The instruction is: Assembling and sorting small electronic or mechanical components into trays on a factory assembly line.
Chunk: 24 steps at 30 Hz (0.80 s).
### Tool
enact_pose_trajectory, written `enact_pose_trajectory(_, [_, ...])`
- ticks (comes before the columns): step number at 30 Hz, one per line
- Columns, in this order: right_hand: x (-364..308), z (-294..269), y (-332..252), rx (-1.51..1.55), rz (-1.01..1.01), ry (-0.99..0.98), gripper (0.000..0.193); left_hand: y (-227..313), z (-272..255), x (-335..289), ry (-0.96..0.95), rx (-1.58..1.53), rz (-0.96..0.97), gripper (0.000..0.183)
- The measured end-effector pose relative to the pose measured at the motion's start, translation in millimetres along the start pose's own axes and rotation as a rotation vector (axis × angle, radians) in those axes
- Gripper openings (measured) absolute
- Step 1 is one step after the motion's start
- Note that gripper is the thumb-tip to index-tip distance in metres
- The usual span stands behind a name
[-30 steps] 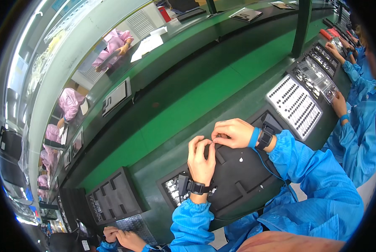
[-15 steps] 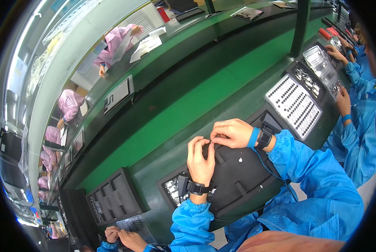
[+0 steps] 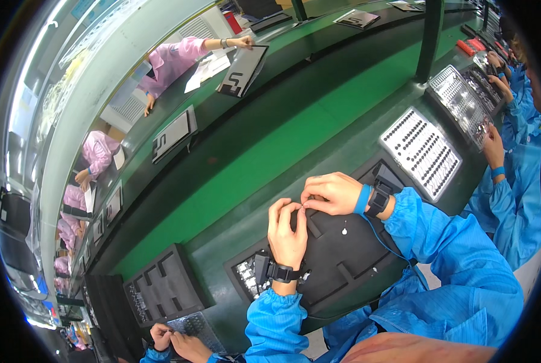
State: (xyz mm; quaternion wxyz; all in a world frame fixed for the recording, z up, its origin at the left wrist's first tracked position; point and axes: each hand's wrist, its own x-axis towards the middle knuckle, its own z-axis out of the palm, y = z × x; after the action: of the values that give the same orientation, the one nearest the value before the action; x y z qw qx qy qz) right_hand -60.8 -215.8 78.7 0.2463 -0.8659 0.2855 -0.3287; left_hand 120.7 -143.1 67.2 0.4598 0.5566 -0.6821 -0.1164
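Observation:
My left hand (image 3: 287, 237) and my right hand (image 3: 334, 192) meet fingertip to fingertip above the far edge of a black foam tray (image 3: 325, 275). Both are closed in a pinch; whatever sits between the fingertips is too small and covered to make out. A small white round piece (image 3: 345, 231) lies on the foam below my right hand. Small silvery-white parts (image 3: 246, 275) fill a compartment at the tray's left end, partly hidden by my left wrist. Each wrist wears a black strapped device, and a blue band with a cord circles my right one.
A clear tray with rows of black round parts (image 3: 421, 154) stands to the right, near a co-worker's hand (image 3: 494, 148) at another tray (image 3: 458, 100). Left is a second foam tray (image 3: 164, 284), with another person's hands (image 3: 179, 343) nearby. A green belt (image 3: 252, 169) runs beyond.
My hands stay pinched together, almost unmoved. Across the belt, a person in pink has reached out and now holds a flat panel. At right, a co-worker's upper tray has shifted.

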Motion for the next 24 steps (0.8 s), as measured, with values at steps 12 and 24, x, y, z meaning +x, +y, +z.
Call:
enact_pose_trajectory(12, [-0.3, 1.1, 3.0, -0.007, -0.009, -0.001, 0.011, 2.0, -1.3, 0.2, -0.023, -0.024, -0.033, 0.014])
enact_pose_trajectory(24, [-0.5, -1.6, -2.6, 0.014, 0.024, -0.026, 0.015, 1.7, -0.5, 0.0, 0.003, 0.014, 0.029, 0.011])
